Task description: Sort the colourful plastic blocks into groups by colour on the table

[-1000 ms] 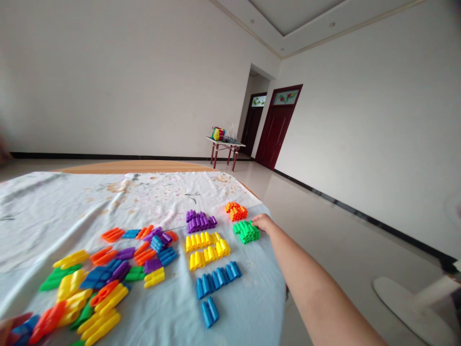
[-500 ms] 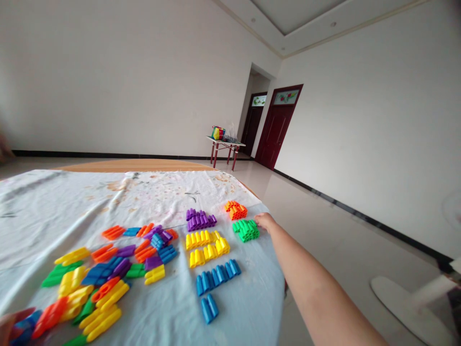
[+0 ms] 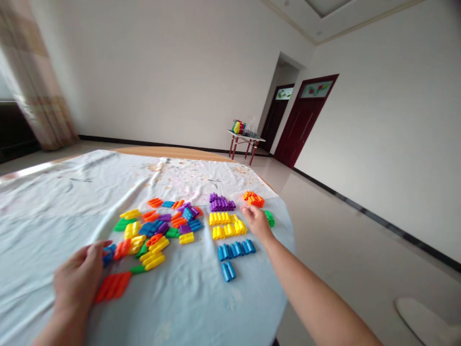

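Note:
On the left side of the table my left hand (image 3: 81, 271) has its fingers closed on a blue bullet-shaped plastic block (image 3: 108, 254). A larger orange block (image 3: 113, 287) lies just below those fingers. My right hand (image 3: 255, 221) is over the right part of the cloth, fingers curled together, with no piece visible in them. It partly covers the green blocks (image 3: 269, 218). Beyond it sits an orange cluster (image 3: 254, 198). Left of it are purple blocks (image 3: 222, 203), yellow rows (image 3: 227, 226) and blue rows (image 3: 236, 250).
A mixed heap of coloured blocks (image 3: 158, 228) spreads between my hands. The wrinkled floral cloth (image 3: 173, 307) covers most of the round wooden table (image 3: 173, 152). A small table (image 3: 248, 137) with a colourful bag stands by the far wall, near a dark red door (image 3: 306, 120).
My right hand has moved left from the right side of the green blocks and now partly covers them. My left hand has come further into view. The whole view has shifted left.

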`<state>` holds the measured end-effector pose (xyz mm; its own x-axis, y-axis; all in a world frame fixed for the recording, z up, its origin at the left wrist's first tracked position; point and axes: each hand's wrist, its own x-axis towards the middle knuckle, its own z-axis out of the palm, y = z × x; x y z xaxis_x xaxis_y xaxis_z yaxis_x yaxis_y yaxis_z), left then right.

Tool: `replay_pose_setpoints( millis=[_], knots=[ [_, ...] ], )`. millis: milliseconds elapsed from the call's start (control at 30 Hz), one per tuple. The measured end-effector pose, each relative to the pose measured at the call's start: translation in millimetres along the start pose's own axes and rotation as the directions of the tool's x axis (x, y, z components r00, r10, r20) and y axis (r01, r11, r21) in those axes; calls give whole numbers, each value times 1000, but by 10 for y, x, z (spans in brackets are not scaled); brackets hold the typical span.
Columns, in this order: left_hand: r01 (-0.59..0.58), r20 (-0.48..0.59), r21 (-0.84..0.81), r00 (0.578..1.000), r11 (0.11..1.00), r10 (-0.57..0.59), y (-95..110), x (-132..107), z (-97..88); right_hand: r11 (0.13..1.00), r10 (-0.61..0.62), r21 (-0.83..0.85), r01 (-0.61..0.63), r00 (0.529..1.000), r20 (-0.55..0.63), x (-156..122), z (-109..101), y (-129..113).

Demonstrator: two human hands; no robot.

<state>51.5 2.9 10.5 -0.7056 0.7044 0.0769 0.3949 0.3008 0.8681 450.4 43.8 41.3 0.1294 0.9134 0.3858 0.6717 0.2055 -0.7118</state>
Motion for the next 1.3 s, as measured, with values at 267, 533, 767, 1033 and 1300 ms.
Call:
replay_pose_setpoints(
  millis=[267,533,767,1033,1300],
  knots=[
    [-13,49,-64,999,998,16,-54,25,9,928,-372,134,348,893,255,-669,900,-649],
    [-39,54,-141,997,989,47,-101,-5,-13,892,-451,177,415,842,295,-716,1328,-983],
    [-52,60,-183,996,982,64,-88,-48,-42,875,-481,173,452,850,215,-707,1560,-1249],
    [-39,52,-231,997,972,52,-76,-62,-52,848,-494,29,530,770,404,-578,1809,-1351],
    [-48,44,-232,997,972,60,-60,-79,-71,844,-487,20,536,751,446,-666,1477,-1150]
  ],
)
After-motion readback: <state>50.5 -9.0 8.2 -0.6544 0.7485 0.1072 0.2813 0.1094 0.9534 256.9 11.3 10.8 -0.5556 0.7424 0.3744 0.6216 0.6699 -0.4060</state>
